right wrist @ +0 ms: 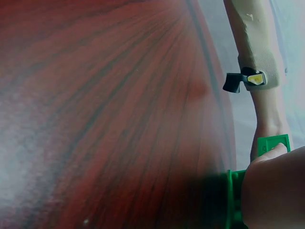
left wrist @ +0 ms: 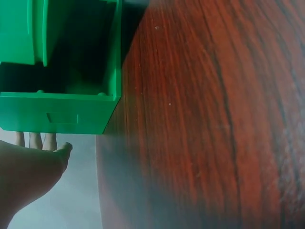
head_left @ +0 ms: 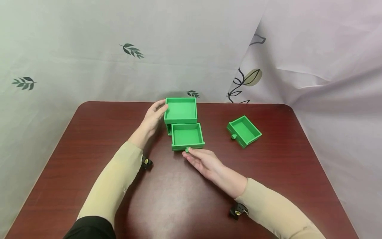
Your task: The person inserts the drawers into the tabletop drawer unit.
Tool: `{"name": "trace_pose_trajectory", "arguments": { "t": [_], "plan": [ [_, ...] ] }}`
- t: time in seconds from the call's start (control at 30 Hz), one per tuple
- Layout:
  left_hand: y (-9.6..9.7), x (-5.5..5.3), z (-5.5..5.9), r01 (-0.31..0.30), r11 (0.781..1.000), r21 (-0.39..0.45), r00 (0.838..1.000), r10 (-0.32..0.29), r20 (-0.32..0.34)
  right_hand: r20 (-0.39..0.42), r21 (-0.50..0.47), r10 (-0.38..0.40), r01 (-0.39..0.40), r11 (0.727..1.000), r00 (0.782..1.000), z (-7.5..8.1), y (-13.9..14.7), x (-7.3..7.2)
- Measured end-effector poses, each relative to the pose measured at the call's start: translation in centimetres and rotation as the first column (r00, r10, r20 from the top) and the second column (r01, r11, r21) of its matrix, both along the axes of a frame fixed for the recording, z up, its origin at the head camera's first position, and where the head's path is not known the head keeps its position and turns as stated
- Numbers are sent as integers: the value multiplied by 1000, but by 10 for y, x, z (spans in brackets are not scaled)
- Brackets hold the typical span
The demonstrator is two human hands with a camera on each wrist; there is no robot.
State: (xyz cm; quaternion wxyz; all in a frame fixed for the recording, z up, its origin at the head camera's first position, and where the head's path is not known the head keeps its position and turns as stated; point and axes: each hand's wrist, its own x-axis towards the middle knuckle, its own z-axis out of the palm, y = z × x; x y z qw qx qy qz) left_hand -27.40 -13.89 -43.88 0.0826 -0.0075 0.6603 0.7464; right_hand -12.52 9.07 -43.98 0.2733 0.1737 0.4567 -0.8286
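Note:
A small green drawer cabinet (head_left: 180, 109) with a tray-like top stands near the table's back edge. My left hand (head_left: 152, 118) holds its left side, thumb at the upper rim; in the left wrist view those fingertips are partly hidden by the green side wall (left wrist: 62, 113). In front, a green drawer (head_left: 187, 136) sticks far out of the cabinet, below the top tray. My right hand (head_left: 206, 162) pinches the round knob (head_left: 187, 150) on its front. In the right wrist view the back of this hand hides most of the drawer.
A second green drawer (head_left: 244, 131) with a round knob lies at an angle on the dark red wooden table (head_left: 286, 159), right of the cabinet. A pale curtain (head_left: 191, 49) with leaf prints hangs behind the table. Small black cameras sit at both wrists.

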Motion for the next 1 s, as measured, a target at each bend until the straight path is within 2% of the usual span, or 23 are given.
{"name": "trace_pose_trajectory", "arguments": {
  "t": [0.23,0.47,0.7,1.0],
  "plan": [
    [0,0,3,-14,1000,-12,1000,14,-5,6,14,-11,11,1000,1000,2,-9,-2],
    [1,-1,3,-22,1000,-12,1000,22,-3,-3,-13,-19,19,1000,1000,3,-17,-4],
    [0,-1,2,-14,1000,-28,1000,14,-8,13,-13,-67,67,998,998,1,-22,-7],
    [-1,1,2,-5,999,-40,1000,5,-4,16,6,-122,122,993,992,-4,-30,-2]
  ]
}}
